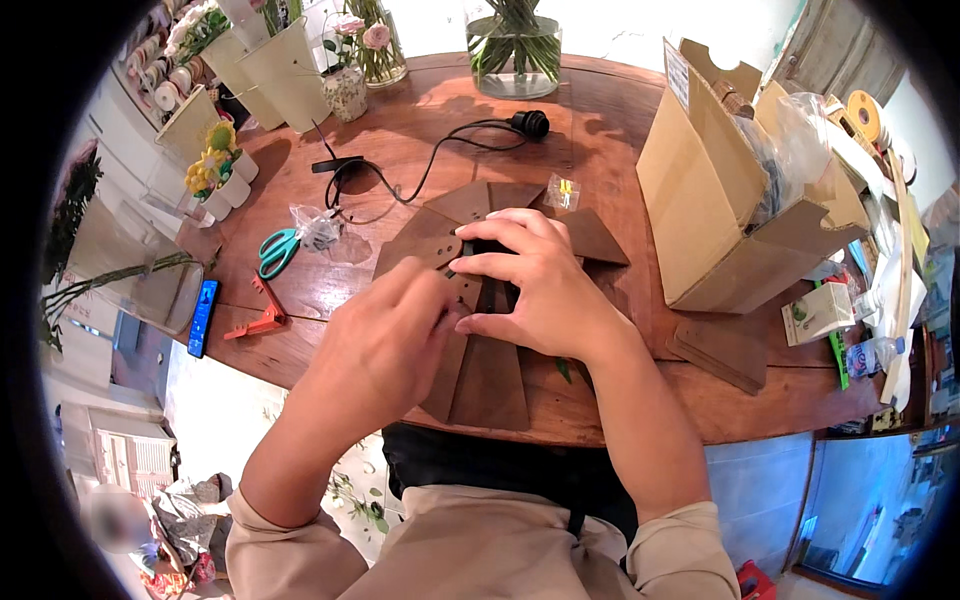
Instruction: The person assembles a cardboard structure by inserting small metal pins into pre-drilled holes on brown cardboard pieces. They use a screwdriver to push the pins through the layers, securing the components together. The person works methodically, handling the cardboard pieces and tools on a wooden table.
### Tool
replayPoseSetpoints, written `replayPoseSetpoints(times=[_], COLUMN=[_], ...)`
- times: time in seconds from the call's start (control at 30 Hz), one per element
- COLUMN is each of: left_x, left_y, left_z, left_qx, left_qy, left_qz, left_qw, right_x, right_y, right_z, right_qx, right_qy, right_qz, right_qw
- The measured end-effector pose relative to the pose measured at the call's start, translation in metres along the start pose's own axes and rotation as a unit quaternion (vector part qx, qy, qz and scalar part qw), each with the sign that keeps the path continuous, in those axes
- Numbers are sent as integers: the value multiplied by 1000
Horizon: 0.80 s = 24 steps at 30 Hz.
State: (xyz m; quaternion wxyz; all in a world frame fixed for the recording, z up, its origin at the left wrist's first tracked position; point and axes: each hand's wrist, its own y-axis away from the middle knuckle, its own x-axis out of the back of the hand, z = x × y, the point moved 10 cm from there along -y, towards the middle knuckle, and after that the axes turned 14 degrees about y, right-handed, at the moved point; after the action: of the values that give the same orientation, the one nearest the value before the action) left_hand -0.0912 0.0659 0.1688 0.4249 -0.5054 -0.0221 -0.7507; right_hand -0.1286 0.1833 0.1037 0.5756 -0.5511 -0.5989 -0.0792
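Observation:
Several flat brown blade-shaped panels (490,385) lie fanned out in a ring in front of me, with small holes at their inner ends. A dark centre piece (487,295) shows partly in the middle of the ring. My left hand (385,325) is closed in a pinch over the inner ends of the near-left panels; whatever its fingertips hold is hidden. From the right, my right hand (545,285) curls around the dark centre piece, thumb on the near side and fingers on the far side, fingertips against the panels' inner ends.
A black cord with a lamp socket (530,124) lies behind the ring, near a small bag of yellow parts (562,192). Teal scissors (278,250), a red folding tool (262,312) and a phone (203,318) lie left. Right are a cardboard box (700,215) and stacked brown panels (720,355).

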Motion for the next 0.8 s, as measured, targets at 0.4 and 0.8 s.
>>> replayPoseSetpoints(times=[0.4, 0.8], left_x=[1, 7], left_y=[-4, 0], left_z=[9, -4], left_qx=[-50, -32], left_qy=[-17, 39], left_qz=[-75, -34], left_qw=[996, 998], right_x=[0, -2], right_y=[2, 2], right_z=[2, 3], right_qx=[-2, 3], right_qy=[5, 3], right_qz=[6, 7], right_qw=[1000, 1000])
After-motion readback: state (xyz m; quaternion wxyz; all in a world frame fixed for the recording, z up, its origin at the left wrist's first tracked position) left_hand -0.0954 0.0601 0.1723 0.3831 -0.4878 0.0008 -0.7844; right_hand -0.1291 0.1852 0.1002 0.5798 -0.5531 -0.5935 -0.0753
